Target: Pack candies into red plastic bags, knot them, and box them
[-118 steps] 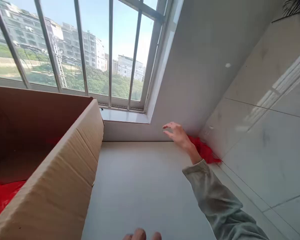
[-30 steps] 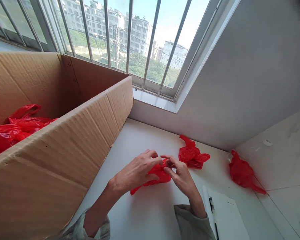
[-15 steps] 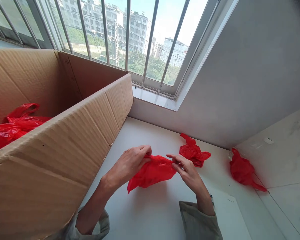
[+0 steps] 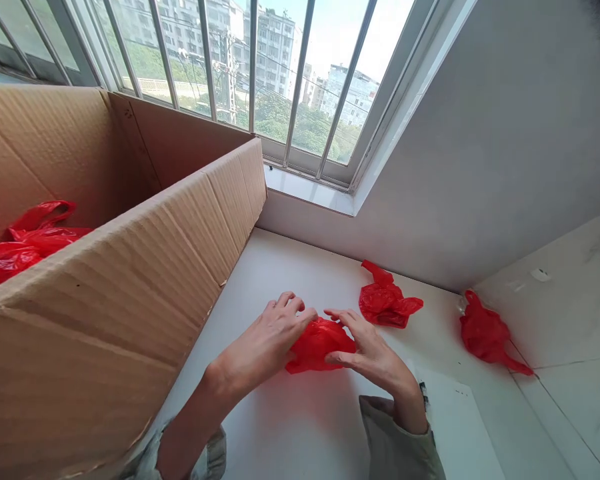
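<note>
Both my hands meet over a crumpled red plastic bag (image 4: 319, 347) on the white table (image 4: 300, 413). My left hand (image 4: 269, 340) grips its left side with curled fingers. My right hand (image 4: 367, 350) presses and holds its right side. A second bunched red bag (image 4: 386, 303) lies just beyond my right hand. A third red bag (image 4: 485, 333) rests farther right, by the tiled wall.
A large open cardboard box (image 4: 130, 267) fills the left, with more red bags (image 4: 25, 243) inside. A white sheet of paper (image 4: 460, 427) with a pen at its edge lies by my right wrist. A barred window (image 4: 260, 73) and grey wall stand behind.
Half a second ago the red bag was stretched out between my hands; now my hands have come together and squeezed it into a small bundle.
</note>
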A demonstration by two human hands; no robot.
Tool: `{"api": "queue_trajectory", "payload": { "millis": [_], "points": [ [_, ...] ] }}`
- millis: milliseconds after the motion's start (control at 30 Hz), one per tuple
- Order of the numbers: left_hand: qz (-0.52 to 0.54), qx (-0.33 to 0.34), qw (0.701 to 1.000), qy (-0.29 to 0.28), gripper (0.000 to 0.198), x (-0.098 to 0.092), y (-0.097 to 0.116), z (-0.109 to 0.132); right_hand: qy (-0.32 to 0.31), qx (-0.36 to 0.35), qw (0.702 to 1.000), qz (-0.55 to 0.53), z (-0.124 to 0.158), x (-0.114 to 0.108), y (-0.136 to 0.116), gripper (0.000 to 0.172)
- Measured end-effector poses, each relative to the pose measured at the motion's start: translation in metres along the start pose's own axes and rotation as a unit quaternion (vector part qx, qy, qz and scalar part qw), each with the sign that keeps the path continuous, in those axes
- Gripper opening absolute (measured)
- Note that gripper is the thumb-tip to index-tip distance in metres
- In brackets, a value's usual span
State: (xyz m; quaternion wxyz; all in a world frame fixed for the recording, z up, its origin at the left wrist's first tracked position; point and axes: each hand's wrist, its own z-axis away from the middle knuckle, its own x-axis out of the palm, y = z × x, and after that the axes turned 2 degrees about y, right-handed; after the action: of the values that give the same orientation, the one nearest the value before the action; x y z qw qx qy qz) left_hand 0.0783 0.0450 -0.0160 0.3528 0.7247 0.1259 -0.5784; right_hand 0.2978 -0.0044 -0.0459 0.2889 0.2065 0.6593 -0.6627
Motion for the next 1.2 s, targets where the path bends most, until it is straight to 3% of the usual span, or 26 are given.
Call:
{"api": "queue_trajectory", "payload": {
  "millis": [100, 233, 367, 467, 533, 633, 800, 900, 967, 1033, 1200],
  "points": [
    [-0.002, 0.036, 0.999, -0.013, 0.030, 0.005, 0.005, -0.004, -0.028, -0.042, 0.998, 0.028, -0.009, 0.007, -0.010, 0.032],
    [0.015, -0.003, 1.000, -0.005, 0.025, -0.013, 0.002, -0.004, 0.048, -0.058, 0.997, 0.005, -0.010, -0.002, -0.006, 0.026],
    [0.090, -0.063, 0.991, 0.080, 0.025, -0.030, -0.007, 0.001, 0.187, -0.025, 0.978, -0.088, -0.002, -0.019, 0.005, 0.023],
    [0.140, -0.084, 0.974, 0.155, 0.023, -0.033, -0.011, 0.003, 0.279, 0.014, 0.941, -0.190, 0.002, -0.026, 0.012, 0.026],
    [0.182, -0.097, 0.961, 0.184, 0.018, -0.034, -0.011, 0.004, 0.314, 0.024, 0.917, -0.244, 0.005, -0.028, 0.013, 0.027],
    [0.232, -0.106, 0.946, 0.202, 0.014, -0.037, -0.011, 0.006, 0.309, 0.029, 0.909, -0.278, 0.011, -0.032, 0.009, 0.023],
    [0.181, 0.009, 0.965, 0.192, 0.011, -0.046, -0.004, 0.015, 0.315, -0.045, 0.910, -0.266, 0.022, -0.040, -0.007, 0.018],
    [0.149, 0.048, 0.968, 0.197, 0.025, -0.048, 0.006, 0.021, 0.347, -0.039, 0.908, -0.230, 0.027, -0.041, -0.015, 0.022],
    [0.140, 0.051, 0.970, 0.191, 0.018, -0.050, 0.013, 0.026, 0.372, -0.022, 0.908, -0.194, 0.031, -0.040, -0.021, 0.023],
    [0.148, 0.058, 0.973, 0.166, 0.008, -0.053, 0.021, 0.031, 0.397, -0.014, 0.903, -0.161, 0.036, -0.039, -0.026, 0.021],
    [0.208, 0.137, 0.967, 0.059, 0.025, -0.061, 0.037, 0.044, 0.456, -0.012, 0.886, -0.083, 0.042, -0.040, -0.032, 0.016]
  ]
}}
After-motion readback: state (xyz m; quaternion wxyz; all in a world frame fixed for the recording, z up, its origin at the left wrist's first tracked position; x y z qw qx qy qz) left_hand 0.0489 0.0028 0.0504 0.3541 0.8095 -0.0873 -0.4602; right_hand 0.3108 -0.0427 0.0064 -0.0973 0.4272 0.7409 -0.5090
